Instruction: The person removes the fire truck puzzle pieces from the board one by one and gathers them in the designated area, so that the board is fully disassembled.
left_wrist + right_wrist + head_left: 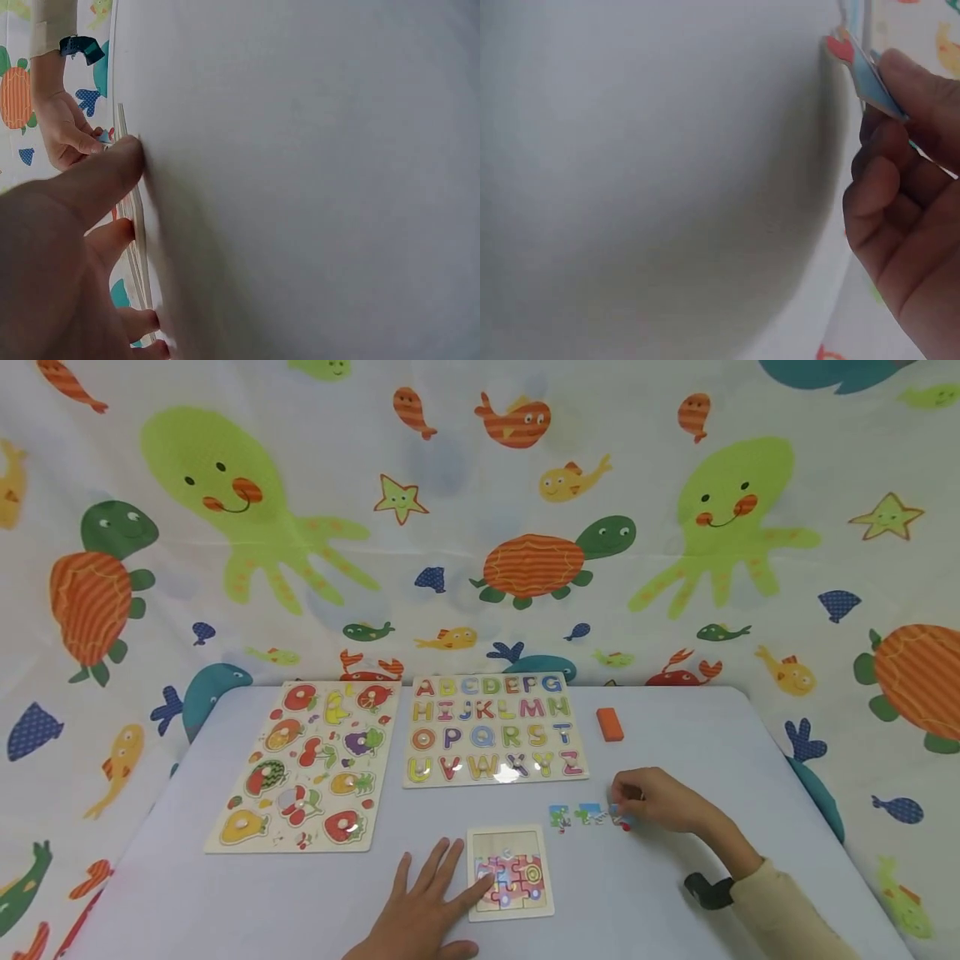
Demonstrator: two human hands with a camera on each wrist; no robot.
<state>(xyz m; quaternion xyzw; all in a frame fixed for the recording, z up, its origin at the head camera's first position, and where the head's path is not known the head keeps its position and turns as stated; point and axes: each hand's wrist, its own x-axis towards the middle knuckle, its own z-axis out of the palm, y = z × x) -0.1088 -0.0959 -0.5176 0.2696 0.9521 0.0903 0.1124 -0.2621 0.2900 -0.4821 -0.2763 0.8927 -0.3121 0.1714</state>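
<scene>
My right hand (660, 800) pinches a blue jigsaw piece (873, 84) with a red knob between thumb and fingertips, just over the table. Two more jigsaw pieces, one green and blue (560, 817) and one mostly blue (590, 814), lie in a row to its left. My left hand (422, 906) rests spread on the table, a fingertip on the left side of a small wooden puzzle tray (549, 893). Joined pink, red and blue pieces (517, 887) fill the tray's lower part, while bare wood shows along its top.
Behind the left hand lies a fruit peg puzzle (311, 760). An alphabet peg puzzle (491, 727) lies at the back middle, with an orange block (610, 724) to its right. A sea-animal cloth (465, 468) hangs behind the table.
</scene>
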